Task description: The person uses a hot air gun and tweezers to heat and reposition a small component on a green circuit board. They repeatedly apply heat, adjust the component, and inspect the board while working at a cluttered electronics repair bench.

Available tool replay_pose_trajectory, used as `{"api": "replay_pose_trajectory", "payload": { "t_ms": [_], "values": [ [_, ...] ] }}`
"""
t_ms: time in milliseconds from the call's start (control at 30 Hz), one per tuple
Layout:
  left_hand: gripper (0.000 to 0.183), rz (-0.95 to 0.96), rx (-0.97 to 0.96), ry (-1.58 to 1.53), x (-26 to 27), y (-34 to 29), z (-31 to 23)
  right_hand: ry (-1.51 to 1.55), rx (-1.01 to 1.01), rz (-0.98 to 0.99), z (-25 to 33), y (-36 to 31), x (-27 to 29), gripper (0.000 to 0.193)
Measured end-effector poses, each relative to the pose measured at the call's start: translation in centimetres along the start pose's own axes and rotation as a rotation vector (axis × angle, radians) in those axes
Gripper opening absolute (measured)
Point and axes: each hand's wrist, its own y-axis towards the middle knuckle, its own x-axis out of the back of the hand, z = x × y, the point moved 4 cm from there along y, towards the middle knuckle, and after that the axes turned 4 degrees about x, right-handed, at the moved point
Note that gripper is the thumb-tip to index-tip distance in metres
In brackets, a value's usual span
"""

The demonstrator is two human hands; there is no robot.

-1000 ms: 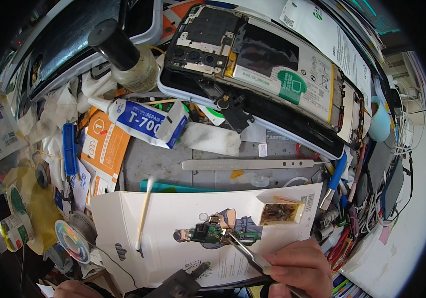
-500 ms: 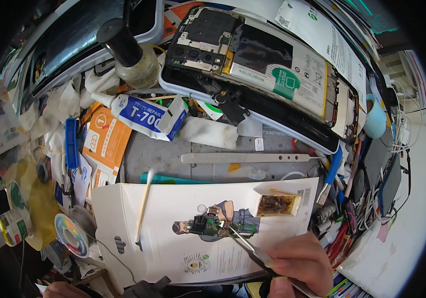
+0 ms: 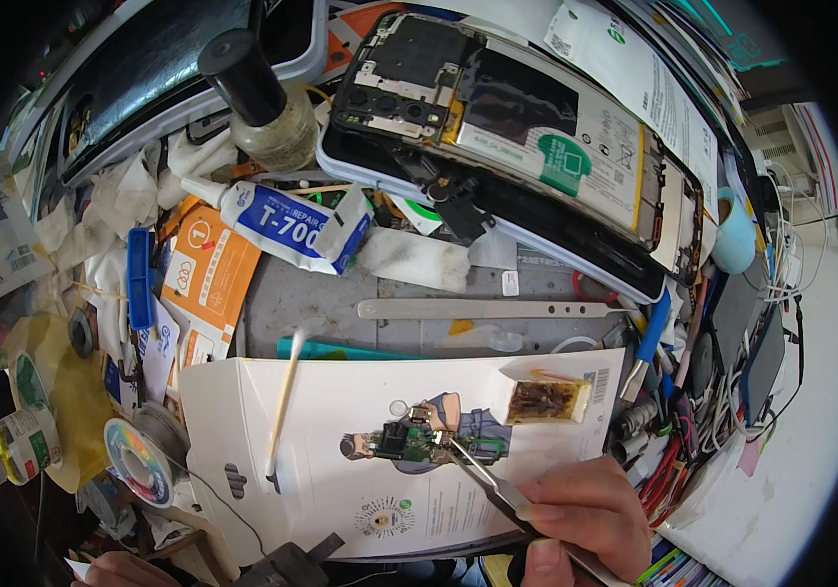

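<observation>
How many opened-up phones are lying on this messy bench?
1 that I can tell: the opened phone with its battery showing lies at the top, above the white card. More may be hidden among the dark slabs at upper left.

White card (image 3: 341, 470) lies open; cotton swab (image 3: 282, 401) and clutter crowd its edges

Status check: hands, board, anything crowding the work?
Right hand pinches tweezers, tips on small circuit board. Left hand at frame edge, grip unclear. Cotton swab and brown flux pad lie nearby, apart.
</observation>
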Motion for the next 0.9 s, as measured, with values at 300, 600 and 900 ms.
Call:
{"api": "replay_pose_trajectory", "payload": {
  "t_ms": [300,600,900],
  "values": [
    [0.057,0.074,0.045,-0.008,0.3,0.25,-0.01,-0.009,-0.003,0.011,0.01,0.01,0.01,0.016],
    [0.057,0.017,0.013,0.013,0.23,-0.01,0.1,-0.01,-0.014,-0.002,0.09,-0.06,0.02,0.015],
    [0.056,0.012,0.03,0.018,0.24,-0.12,0.12,-0.018,-0.011,-0.002,0.07,0.06,-0.05,0.014]
  ]
}}
